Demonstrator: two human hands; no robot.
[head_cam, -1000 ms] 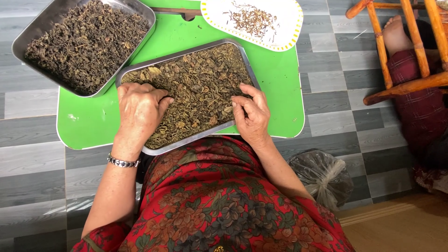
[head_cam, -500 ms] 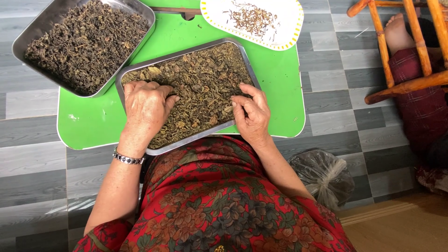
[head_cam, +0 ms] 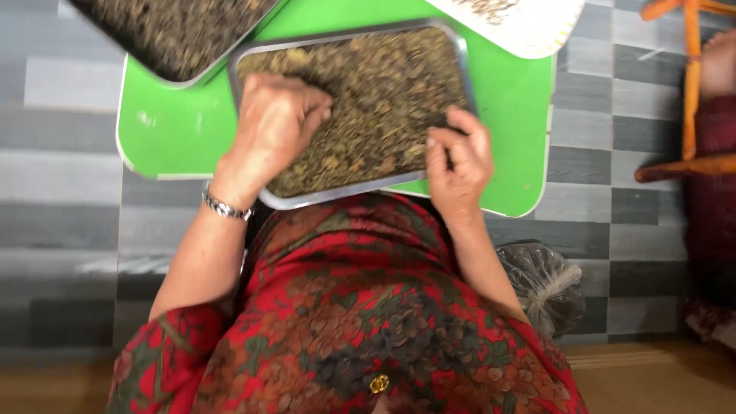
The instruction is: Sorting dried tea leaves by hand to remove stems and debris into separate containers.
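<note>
left hand [head_cam: 276, 126] in tray [head_cam: 345, 193] leaves | right hand [head_cam: 458, 157] at near rim

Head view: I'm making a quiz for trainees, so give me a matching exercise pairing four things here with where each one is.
Things:
1. left hand
2. right hand
3. metal bracelet
4. tied plastic bag

Places:
A. on the grey floor, right of the person
B. on the near right edge of the steel tray
C. around the left wrist
D. curled on the dried leaves, left part of the tray

Pairs: 1-D, 2-B, 3-C, 4-A
</note>
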